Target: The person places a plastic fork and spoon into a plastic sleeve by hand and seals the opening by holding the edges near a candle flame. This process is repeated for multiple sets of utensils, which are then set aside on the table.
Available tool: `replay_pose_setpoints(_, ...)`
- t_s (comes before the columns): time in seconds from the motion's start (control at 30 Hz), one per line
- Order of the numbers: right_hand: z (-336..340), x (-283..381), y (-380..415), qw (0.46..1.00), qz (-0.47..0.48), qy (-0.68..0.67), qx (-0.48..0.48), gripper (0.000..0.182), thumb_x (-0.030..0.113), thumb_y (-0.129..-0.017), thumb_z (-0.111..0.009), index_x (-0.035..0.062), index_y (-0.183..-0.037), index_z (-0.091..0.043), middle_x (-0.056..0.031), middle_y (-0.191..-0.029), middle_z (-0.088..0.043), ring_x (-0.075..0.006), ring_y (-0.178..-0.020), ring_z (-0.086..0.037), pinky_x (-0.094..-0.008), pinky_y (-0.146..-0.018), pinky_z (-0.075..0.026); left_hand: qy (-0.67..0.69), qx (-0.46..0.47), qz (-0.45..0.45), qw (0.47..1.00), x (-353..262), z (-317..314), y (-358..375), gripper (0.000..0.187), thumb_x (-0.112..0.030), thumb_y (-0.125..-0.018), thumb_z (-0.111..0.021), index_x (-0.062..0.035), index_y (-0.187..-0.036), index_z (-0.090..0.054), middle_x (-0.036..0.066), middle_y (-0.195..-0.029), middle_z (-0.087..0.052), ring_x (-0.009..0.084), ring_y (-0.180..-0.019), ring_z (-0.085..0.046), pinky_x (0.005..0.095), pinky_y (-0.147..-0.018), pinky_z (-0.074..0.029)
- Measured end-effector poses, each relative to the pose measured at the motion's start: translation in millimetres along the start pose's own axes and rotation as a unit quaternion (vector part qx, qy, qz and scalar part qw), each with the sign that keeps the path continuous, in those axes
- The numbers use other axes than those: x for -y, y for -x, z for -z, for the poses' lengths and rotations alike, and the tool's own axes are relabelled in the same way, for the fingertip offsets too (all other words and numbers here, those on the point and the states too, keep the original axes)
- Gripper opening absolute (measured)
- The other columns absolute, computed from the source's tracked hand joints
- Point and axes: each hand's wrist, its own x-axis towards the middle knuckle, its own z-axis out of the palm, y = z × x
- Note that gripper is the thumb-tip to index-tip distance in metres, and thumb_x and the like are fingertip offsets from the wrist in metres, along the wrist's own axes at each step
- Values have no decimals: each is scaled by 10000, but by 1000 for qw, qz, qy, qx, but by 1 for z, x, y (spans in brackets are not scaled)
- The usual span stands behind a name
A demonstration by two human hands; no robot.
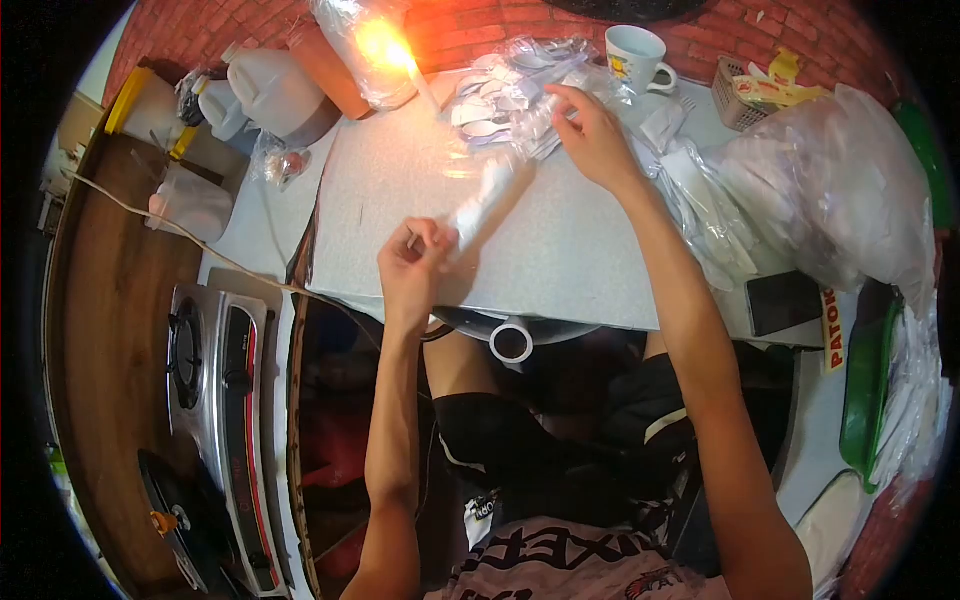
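My left hand [412, 255] is closed on the near end of a long clear plastic sleeve [485, 195] with something white inside, blurred by motion. The sleeve slants up across the table toward the pile of plastic spoons [490, 128], many in clear wrapping. My right hand [597, 145] is raised beside the pile's right edge, thumb and forefinger apart; no held thing shows between them. Left of the pile, a lit white candle [425, 88] leans with a bright flame.
A cup [636, 58] and a small basket [742, 95] stand at the back. Plastic bags [830, 180] and a dark phone-like slab [783, 303] lie right. Jugs [275, 95] and a gas stove [215, 380] are left. A mug [512, 342] sits below the table's front edge.
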Motion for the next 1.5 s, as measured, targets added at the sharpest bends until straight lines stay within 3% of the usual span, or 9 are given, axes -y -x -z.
replay_pose_setpoints(0.1, 4, 2, 2, 991, -53, 0, 122, 272, 186, -1012, -577, 83, -1248, -663, -47, -891, -686, -93, -712, -631, -268, -639, -520, -56, 36, 53, 996, -3, -5, 32, 163, 28, -921, -683, -62, -855, -565, -2, -905, -584, 98, -817, -585, 238, -734, -484)
replay_pose_setpoints(0.17, 2, 0, 4, 980, -116, -1, 159, 247, 212, -1024, -577, 66, -1197, -675, -55, -815, -687, -97, -653, -631, -261, -580, -509, -242, 6, -36, 970, -13, -13, 46, 107, -42, -920, -710, -52, -898, -606, -2, -895, -609, 90, -788, -571, 231, -661, -449)
replay_pose_setpoints(0.2, 1, 1, 4, 980, -121, -2, 160, 247, 212, -1024, -577, 66, -1197, -675, -55, -815, -687, -97, -653, -631, -261, -580, -509, -405, -4, -138, 904, -20, -10, 45, 109, -87, -907, -728, -26, -924, -640, 26, -886, -627, 112, -749, -564, 240, -639, -447)
replay_pose_setpoints(0.4, 24, 21, -5, 940, -242, -55, 234, 580, 556, -929, -685, -21, -981, -708, -72, -739, -665, -136, -608, -646, -266, -466, -510, -386, 95, -117, 910, -24, -20, 11, 151, -118, -886, -725, -9, -978, -675, 78, -976, -651, 168, -786, -570, 295, -690, -463)
replay_pose_setpoints(0.6, 59, 23, -8, 902, -239, -13, 360, 400, 415, -931, -724, 16, -909, -703, -17, -752, -649, -88, -628, -602, -238, -490, -480, -353, 204, -275, 871, 1, -59, -31, 213, -76, -848, -697, -41, -1057, -715, 114, -1011, -666, 255, -917, -594, 337, -835, -486)
replay_pose_setpoints(0.93, 48, 12, -9, 948, -197, 16, 249, 230, 264, -934, -728, 35, -922, -730, 2, -744, -653, -77, -632, -588, -244, -484, -467, -416, 169, -284, 847, 20, -78, -40, 216, -159, -879, -685, -80, -1076, -726, 100, -932, -645, 287, -897, -580, 392, -834, -482)
replay_pose_setpoints(1.2, 43, 53, 19, 977, -36, 36, 206, 194, 211, -919, -732, 25, -971, -754, -44, -821, -721, -88, -609, -603, -261, -490, -489, -444, 152, -301, 830, 20, -75, -40, 268, -216, -915, -627, -74, -1135, -688, 118, -937, -630, 319, -913, -582, 427, -857, -477)
replay_pose_setpoints(1.4, 49, 73, 33, 965, -184, -11, 188, 186, 176, -911, -741, 9, -992, -753, -52, -868, -739, -115, -735, -701, -256, -607, -593, -435, 150, -280, 843, 17, -77, -39, 339, -197, -869, -609, -116, -1193, -669, 124, -927, -621, 317, -925, -582, 446, -858, -473)
replay_pose_setpoints(1.5, 45, 53, 34, 977, -136, -1, 162, 219, 234, -873, -764, 29, -949, -765, -125, -777, -747, -177, -702, -749, -318, -621, -559, -446, 154, -283, 835, 21, -76, -40, 361, -213, -864, -605, -123, -1206, -678, 122, -951, -627, 318, -949, -582, 450, -883, -466)
